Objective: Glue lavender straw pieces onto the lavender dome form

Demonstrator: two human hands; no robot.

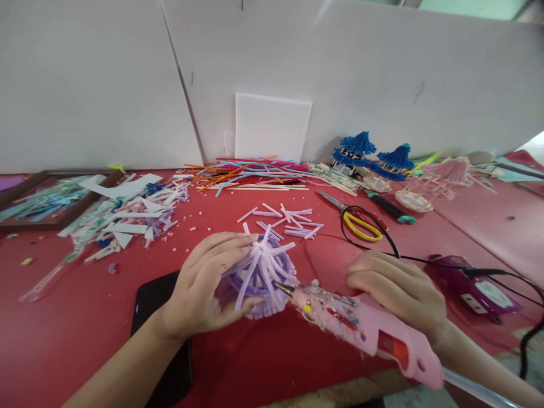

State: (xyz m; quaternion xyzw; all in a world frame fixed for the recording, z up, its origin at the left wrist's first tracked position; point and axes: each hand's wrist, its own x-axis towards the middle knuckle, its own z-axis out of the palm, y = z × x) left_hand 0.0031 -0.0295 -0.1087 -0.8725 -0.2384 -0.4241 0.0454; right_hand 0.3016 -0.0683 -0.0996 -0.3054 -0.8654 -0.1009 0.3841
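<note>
A: Any writing logged through the head view?
B: I could read none. The magenta box [476, 286] on the right had pale panels and a small red light; any marking there was too small for me to make out.
A: State of the left grip?
B: I recorded the left hand [206, 283] closed on the purple model [266, 260], fingers along its left and upper side, thumb at its lower edge. The model sat just right of the palm, its pale strips fanned out over a darker ring.
A: And the right?
B: The right hand [397, 289] was curled around the pink glue gun [361, 326], part of the grip hidden by the gun. The nozzle [284, 288] pointed left and met the model's right side; I could not tell whether they touched.
A: Surroundings?
B: Loose lilac strips [298, 218] lay beyond the model on the red table [238, 368]. I noted scissors [362, 226] with yellow handles farther right, a black phone [148, 300] partly beneath the left forearm, and two blue models [356, 152] near the wall [361, 73].
</note>
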